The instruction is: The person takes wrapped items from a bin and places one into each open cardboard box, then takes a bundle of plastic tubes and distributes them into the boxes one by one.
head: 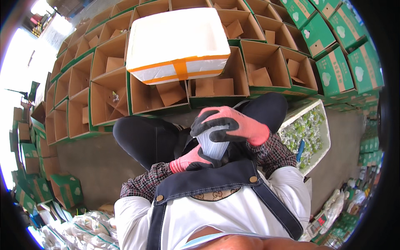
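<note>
Both my hands wear pink gloves with dark grey palms and fingers. Between them, above my lap, is a pale bluish-white ribbed bundle (pixel 214 142), perhaps thin plastic; its exact kind is unclear. My left hand (pixel 198 160) grips its lower end close to my bib. From above, my right hand (pixel 229 125) wraps its fingers and thumb around the upper end. To the right of my right knee stands a white foam box (pixel 326 134), holding many small green items in clear wrapping (pixel 309 134). A blue object (pixel 300 150) lies on them.
Rows of open brown-and-green cartons (pixel 159 109) stand before my knees, some with small wrapped items inside. A white foam box with orange tape (pixel 179 67) rests across them. Closed green cartons (pixel 334 70) are stacked at right. Clear plastic bags (pixel 84 229) lie behind left.
</note>
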`<state>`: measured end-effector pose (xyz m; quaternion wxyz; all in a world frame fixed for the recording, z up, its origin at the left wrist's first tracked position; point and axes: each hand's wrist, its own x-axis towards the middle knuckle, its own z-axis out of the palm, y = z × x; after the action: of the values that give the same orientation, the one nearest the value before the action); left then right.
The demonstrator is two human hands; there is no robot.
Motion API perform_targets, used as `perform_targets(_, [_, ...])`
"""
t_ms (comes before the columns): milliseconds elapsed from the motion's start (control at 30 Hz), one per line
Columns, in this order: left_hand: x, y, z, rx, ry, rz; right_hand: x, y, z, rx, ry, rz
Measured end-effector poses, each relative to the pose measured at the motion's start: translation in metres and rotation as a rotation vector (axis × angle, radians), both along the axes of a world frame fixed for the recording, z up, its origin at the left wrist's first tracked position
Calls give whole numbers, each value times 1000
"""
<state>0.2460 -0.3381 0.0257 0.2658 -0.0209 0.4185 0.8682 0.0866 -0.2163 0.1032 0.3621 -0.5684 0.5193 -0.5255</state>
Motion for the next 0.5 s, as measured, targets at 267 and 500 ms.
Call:
perform_targets(267, [-74,-5,-22,-328,-87,343,-28,72,-44,-159,-684,-957])
perform_targets(500, [-136,33,-24,-73,-214,286,-70,75,-91,181,-293,-922])
